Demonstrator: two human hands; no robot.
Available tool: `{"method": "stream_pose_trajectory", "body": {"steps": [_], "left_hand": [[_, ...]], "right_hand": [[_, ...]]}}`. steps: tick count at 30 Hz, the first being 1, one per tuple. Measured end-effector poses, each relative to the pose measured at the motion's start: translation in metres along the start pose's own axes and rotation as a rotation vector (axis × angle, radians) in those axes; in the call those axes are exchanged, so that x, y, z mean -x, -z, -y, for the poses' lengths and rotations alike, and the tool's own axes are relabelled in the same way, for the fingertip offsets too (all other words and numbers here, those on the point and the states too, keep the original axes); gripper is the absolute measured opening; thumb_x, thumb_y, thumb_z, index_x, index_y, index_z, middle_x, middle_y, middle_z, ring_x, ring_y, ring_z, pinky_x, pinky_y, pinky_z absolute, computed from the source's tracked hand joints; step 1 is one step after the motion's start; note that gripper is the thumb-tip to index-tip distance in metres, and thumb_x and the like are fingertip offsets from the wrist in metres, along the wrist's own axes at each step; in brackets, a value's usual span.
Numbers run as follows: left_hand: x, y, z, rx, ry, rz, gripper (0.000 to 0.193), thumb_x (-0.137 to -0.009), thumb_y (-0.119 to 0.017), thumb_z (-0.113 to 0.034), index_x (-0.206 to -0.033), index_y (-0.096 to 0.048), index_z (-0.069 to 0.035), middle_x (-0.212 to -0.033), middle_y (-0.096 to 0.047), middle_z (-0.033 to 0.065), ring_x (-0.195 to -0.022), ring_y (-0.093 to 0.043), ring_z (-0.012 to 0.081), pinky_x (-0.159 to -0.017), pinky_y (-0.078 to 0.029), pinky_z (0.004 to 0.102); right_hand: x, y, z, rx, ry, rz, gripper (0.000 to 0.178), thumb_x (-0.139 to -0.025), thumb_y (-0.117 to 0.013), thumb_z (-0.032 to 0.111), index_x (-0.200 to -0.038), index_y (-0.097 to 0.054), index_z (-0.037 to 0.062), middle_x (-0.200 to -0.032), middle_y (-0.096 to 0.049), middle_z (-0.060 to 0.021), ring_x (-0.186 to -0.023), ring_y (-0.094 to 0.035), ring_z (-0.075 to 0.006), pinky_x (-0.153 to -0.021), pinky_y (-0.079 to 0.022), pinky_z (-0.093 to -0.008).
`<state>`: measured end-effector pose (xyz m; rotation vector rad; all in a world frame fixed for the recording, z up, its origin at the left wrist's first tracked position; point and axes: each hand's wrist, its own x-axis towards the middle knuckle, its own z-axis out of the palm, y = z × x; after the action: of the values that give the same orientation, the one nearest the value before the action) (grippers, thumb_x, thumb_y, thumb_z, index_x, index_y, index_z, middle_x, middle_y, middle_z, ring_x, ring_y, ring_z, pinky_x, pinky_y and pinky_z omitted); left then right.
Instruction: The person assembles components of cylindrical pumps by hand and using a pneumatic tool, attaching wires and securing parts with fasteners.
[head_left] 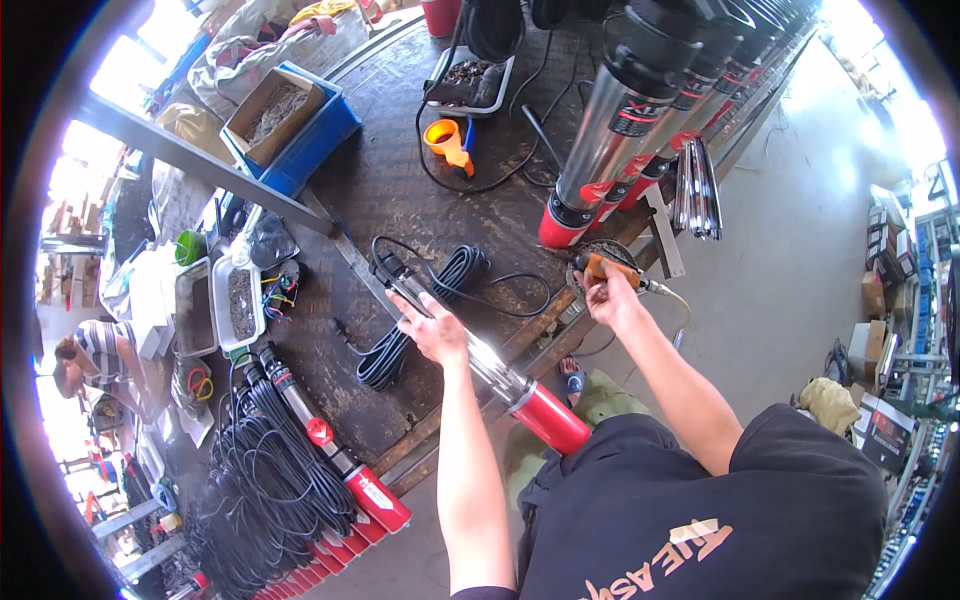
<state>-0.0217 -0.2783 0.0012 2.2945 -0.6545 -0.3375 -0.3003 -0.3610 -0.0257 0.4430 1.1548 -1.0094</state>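
Note:
A silver cylindrical pump point(488, 366) with a red end slants from the bench toward my waist, its red end close against my clothes. My left hand point(440, 328) is closed around its upper part, near the black top fitting. In my right hand point(606, 300) is an orange-and-black air tool point(614, 270) with a pale hose at its back end; it is held off to the right of the pump, apart from it. Beside the tool sits a round dish point(603, 247), its contents hard to make out. A coiled black cable point(458, 272) lies on the bench left of the pump.
Several upright pumps point(612, 140) line the bench's right edge. More pumps with bundled black cables point(275, 460) lie at the lower left. A blue crate point(325, 135), a white tray point(478, 85) and an orange tape dispenser point(448, 140) stand farther back. Another person point(105, 355) bends at far left.

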Motion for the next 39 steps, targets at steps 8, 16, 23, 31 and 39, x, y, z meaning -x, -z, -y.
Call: {"method": "stream_pose_trajectory", "body": {"steps": [8, 16, 23, 31, 39], "left_hand": [[0.002, -0.005, -0.009, -0.019, 0.05, 0.019, 0.067, -0.104, -0.04, -0.048, -0.162, -0.018, -0.024, -0.136, -0.047, 0.0352, -0.108, -0.061, 0.0517, -0.095, -0.048, 0.0557], [0.0, 0.003, -0.003, 0.012, 0.066, 0.037, 0.068, -0.105, -0.04, -0.046, -0.163, -0.015, -0.022, -0.135, -0.047, 0.0356, -0.111, -0.058, 0.0527, -0.097, -0.048, 0.0564], [-0.004, 0.006, -0.003, -0.002, 0.104, 0.021, 0.067, -0.103, -0.043, -0.046, -0.162, -0.018, -0.027, -0.129, -0.048, 0.0293, -0.095, -0.065, 0.0499, -0.086, -0.053, 0.0568], [-0.003, 0.008, -0.004, 0.09, 0.112, 0.028, 0.067, -0.102, -0.048, -0.042, -0.162, -0.021, -0.026, -0.12, -0.049, 0.0267, -0.087, -0.066, 0.0474, -0.079, -0.055, 0.0544], [-0.008, 0.012, 0.002, 0.136, 0.143, 0.076, 0.07, -0.101, -0.05, -0.041, -0.162, -0.019, -0.027, -0.118, -0.049, 0.0237, -0.087, -0.065, 0.0437, -0.077, -0.056, 0.0513]], "right_hand": [[-0.019, -0.01, 0.009, -0.139, -0.061, -0.042, 0.039, -0.093, -0.071, 0.034, -0.112, -0.059, 0.0034, -0.104, -0.069, -0.0169, -0.078, -0.072, -0.0179, -0.046, -0.053, -0.0176], [0.168, -0.035, -0.077, 0.111, 0.73, 0.376, 0.035, -0.098, -0.068, 0.026, -0.123, -0.057, 0.0035, -0.094, -0.068, -0.0058, -0.068, -0.062, -0.0113, -0.057, -0.049, -0.025], [0.169, -0.11, -0.152, 0.223, 1.151, 0.909, 0.054, -0.081, -0.057, 0.008, -0.134, -0.049, -0.0018, -0.118, -0.054, -0.0125, -0.111, -0.054, -0.0219, -0.104, -0.042, -0.0379], [0.106, -0.199, -0.202, 0.6, 1.039, 1.066, 0.033, -0.092, -0.055, -0.003, -0.125, -0.057, 0.0013, -0.105, -0.067, -0.0106, -0.075, -0.061, -0.0125, -0.069, -0.051, -0.0253], [0.056, -0.216, -0.222, 0.656, 0.889, 1.068, 0.014, -0.086, -0.055, -0.006, -0.098, -0.058, 0.0009, -0.09, -0.064, -0.0082, -0.068, -0.06, -0.0147, -0.068, -0.052, -0.0287]]}}
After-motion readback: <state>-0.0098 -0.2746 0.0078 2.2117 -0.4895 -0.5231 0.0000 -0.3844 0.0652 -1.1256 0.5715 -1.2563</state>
